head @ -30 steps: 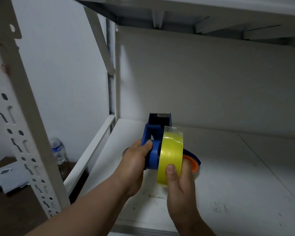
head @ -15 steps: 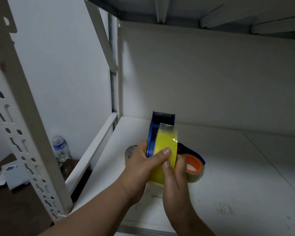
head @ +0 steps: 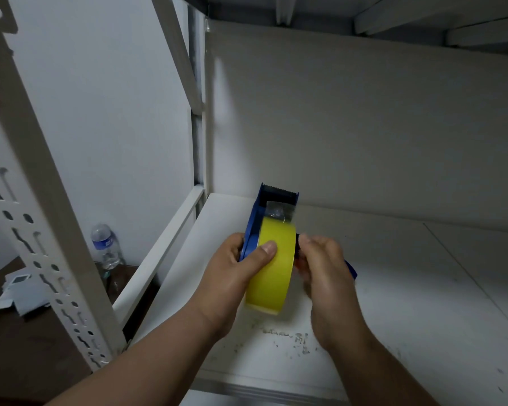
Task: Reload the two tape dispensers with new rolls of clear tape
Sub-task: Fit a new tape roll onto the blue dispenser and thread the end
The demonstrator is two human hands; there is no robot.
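Tape roll, yellow-tinted and full, sits edge-on in the blue dispenser that both hands hold above the white shelf. The left hand is clamped around the dispenser's left side, thumb pressed on the roll's outer face. The right hand curls against the roll's right side, fingers closed at the hub area; exactly what they pinch is hidden. A short clear tape end lifts off the top of the roll toward the black toothed cutter but does not seem to reach it. By my judgement, the first reload is nearly done: the roll looks mounted or almost seated, with threading the end up to the blade left. A blue piece peeks out behind the right hand, possibly the second dispenser, which is probably yet to be loaded.
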